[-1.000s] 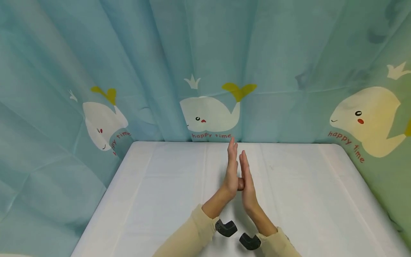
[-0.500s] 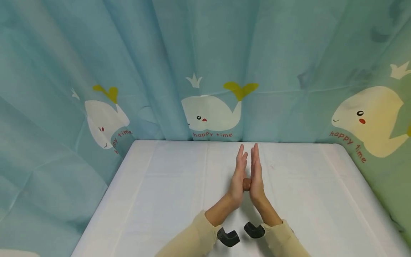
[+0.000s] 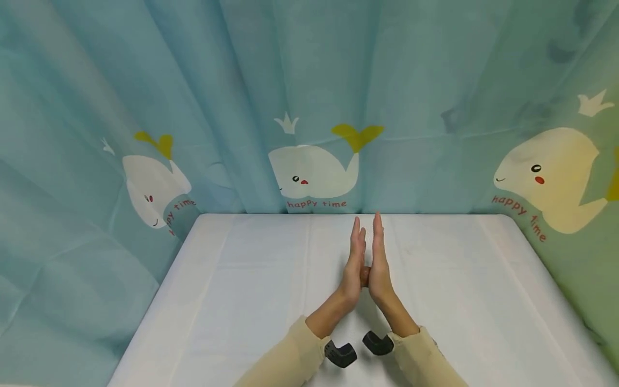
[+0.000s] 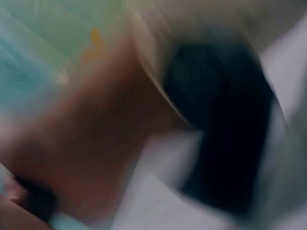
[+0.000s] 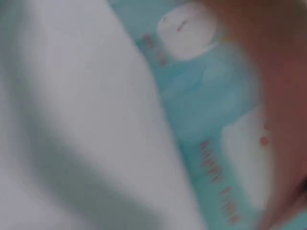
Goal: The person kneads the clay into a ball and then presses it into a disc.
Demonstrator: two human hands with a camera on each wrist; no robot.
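In the head view, my left hand [image 3: 350, 277] and right hand [image 3: 381, 275] stand palm to palm above the table, fingers straight and pointing away from me. Pressed between the lower palms is a small brown lump [image 3: 365, 276], mostly hidden; its material is unclear. The right fingertips reach slightly farther forward than the left ones. Both wrist views are heavily blurred. A bare wrist [image 4: 96, 124] crosses the left wrist view, and part of a hand [image 5: 292, 96] fills the right edge of the right wrist view.
A white-covered table [image 3: 261, 269] lies under the hands. Behind it and along its sides hangs a blue-green curtain [image 3: 416, 161] printed with whales. Black curved devices sit at the left cuff [image 3: 340, 355] and right cuff [image 3: 378, 343].
The right hand has slid forward against the left, whose fingertips led one second ago. The lump stays between the palms. Both hands shifted right, then slightly back left.
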